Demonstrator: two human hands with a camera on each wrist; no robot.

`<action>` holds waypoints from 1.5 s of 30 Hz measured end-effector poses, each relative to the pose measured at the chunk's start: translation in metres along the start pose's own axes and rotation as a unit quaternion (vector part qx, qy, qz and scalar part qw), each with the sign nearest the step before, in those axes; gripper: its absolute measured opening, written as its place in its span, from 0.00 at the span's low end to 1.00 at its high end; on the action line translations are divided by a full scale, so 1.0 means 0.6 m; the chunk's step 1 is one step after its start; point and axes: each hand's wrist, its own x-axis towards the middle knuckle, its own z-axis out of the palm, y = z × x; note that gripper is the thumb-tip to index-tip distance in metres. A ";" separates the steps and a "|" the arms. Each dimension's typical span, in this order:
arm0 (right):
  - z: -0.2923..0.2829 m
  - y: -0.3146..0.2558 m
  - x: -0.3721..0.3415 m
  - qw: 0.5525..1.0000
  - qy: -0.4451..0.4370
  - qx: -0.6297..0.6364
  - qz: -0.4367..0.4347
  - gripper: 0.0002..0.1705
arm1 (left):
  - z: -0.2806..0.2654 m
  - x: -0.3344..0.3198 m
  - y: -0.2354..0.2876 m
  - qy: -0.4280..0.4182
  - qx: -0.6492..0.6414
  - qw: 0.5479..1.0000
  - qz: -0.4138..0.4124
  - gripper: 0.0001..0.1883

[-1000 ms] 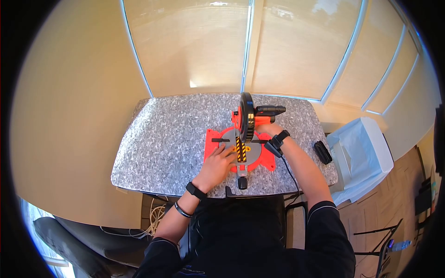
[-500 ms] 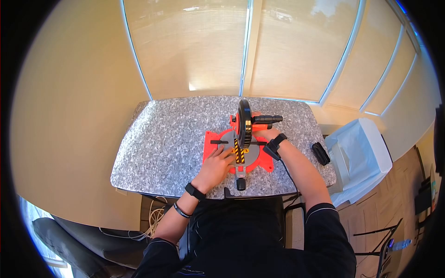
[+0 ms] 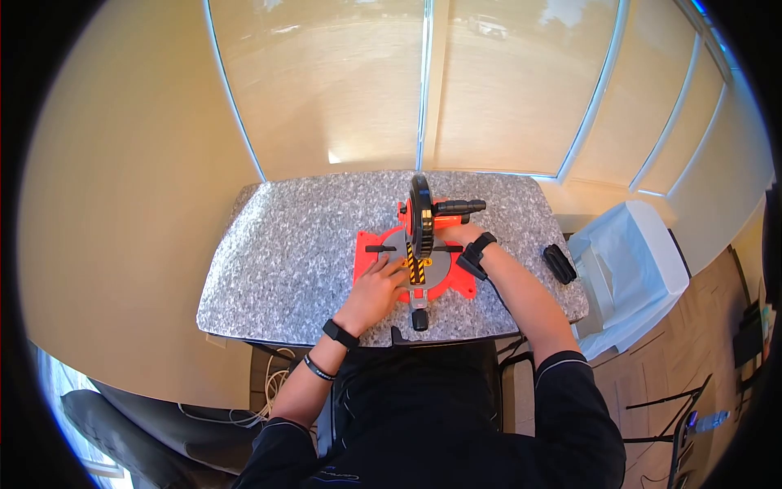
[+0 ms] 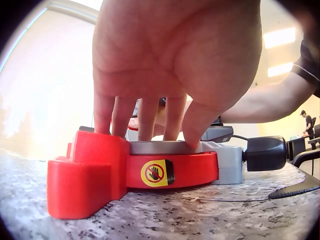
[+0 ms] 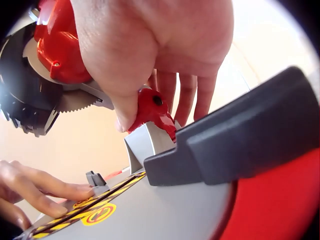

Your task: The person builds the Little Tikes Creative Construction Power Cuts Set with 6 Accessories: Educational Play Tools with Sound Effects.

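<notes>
A toy miter saw stands on the table, with a red base (image 3: pixel 461 285), a grey turntable (image 3: pixel 437 269) and a black blade guard (image 3: pixel 420 218) raised over it. My left hand (image 3: pixel 373 293) rests its fingertips on the turntable's left side, fingers fairly straight, beside the yellow-and-black striped slot (image 5: pixel 92 212). Behind the blade guard, my right hand (image 3: pixel 463 234) grips the red hinge (image 5: pixel 151 107) at the back of the saw, thumb on one side and fingers on the other. The saw's black handle (image 3: pixel 462 207) points right, above that hand.
The saw sits near the front edge of a speckled grey table (image 3: pixel 277 261). A black case (image 3: pixel 559 264) lies at the table's right side. Beyond it stands a bin with a pale liner (image 3: pixel 643 244). A black knob (image 3: pixel 419 319) juts from the saw's front.
The saw's blade guard and handle have shifted slightly toward me and left over the base, with the right hand still at the hinge. The left hand stays on the turntable.
</notes>
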 end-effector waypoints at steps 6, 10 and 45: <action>0.016 -0.117 -0.104 0.941 -0.099 0.217 -0.240 0.20 | -0.005 0.002 0.001 -0.006 -0.006 1.000 -0.006 0.20; -0.012 -0.134 -0.102 0.945 -0.070 -0.068 -0.313 0.34 | -0.005 0.002 0.001 -0.009 -0.016 1.000 -0.014 0.20; -0.024 -0.266 -0.383 0.845 0.125 -0.273 -0.443 0.12 | -0.011 -0.001 -0.033 0.061 -0.098 0.992 -0.044 0.18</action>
